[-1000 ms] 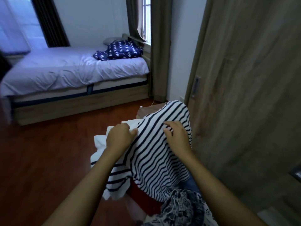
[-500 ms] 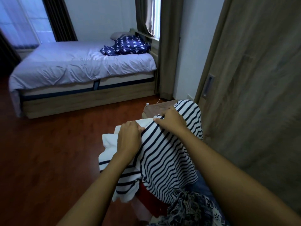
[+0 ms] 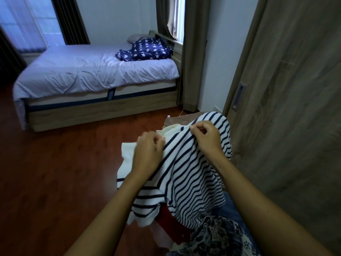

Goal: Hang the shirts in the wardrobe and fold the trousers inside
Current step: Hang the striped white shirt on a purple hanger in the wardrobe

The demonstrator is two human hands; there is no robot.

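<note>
Shirt (image 3: 184,172) up in both hands, navy stripes on white, held just left of the wardrobe door (image 3: 286,108) and draped down over the pile (image 3: 203,242) beneath it. Left hand (image 3: 147,154) has its fingers curled, pinching the cream neckline edge. The right hand (image 3: 206,137), the one nearer the door, pinches the striped cloth beside that edge, thumb and fingertips pressed together on a fold. So both are gripping, neither is spread. It looks like the person is sorting out the collar and finding the top of the garment. That reads as preparation for a hanger, though no hanger shows anywhere. The door looks closed, its recessed handle (image 3: 239,96) untouched, so nothing seen here has gone inside. Low by the door's foot the pile shows a red garment (image 3: 166,217), a blue one (image 3: 231,207) like denim and a dark patterned piece (image 3: 221,235); which are trousers cannot be told. Judged from this, the task is early: one shirt in hand, door to open, hanging to do, all the folding left. Well left of the door stands the bed (image 3: 92,74).
</note>
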